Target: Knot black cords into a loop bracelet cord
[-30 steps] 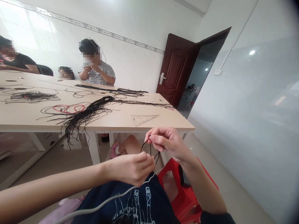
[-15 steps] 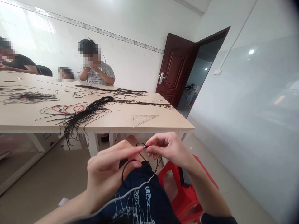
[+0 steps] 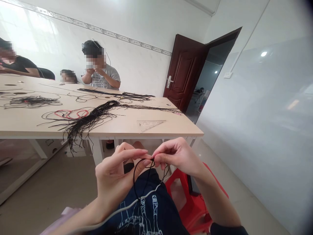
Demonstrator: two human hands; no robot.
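Observation:
A thin black cord [image 3: 134, 182] hangs in loops between my two hands, above my lap. My right hand [image 3: 174, 155] pinches it between thumb and fingertips, where the strands cross in a small tangle or knot. Close against that spot, my left hand [image 3: 119, 173] has its thumb and fingertips closed on the cord, and one loop drops from its thumb. More of the cord trails below my right fingers. Whether the crossing is a finished knot is too small to tell.
On the table [image 3: 122, 126] lie a large bundle of black cords [image 3: 93, 116], a red cord [image 3: 70, 114] and a clear set square [image 3: 150, 125]. A white cable [image 3: 127, 206] crosses my lap. A red stool [image 3: 193, 205] stands at right. Other people sit across the table.
My left hand has shifted slightly right, its thumb now up by the crossing at my right fingertips. The cord loop has moved with it; my right hand stays nearly in place.

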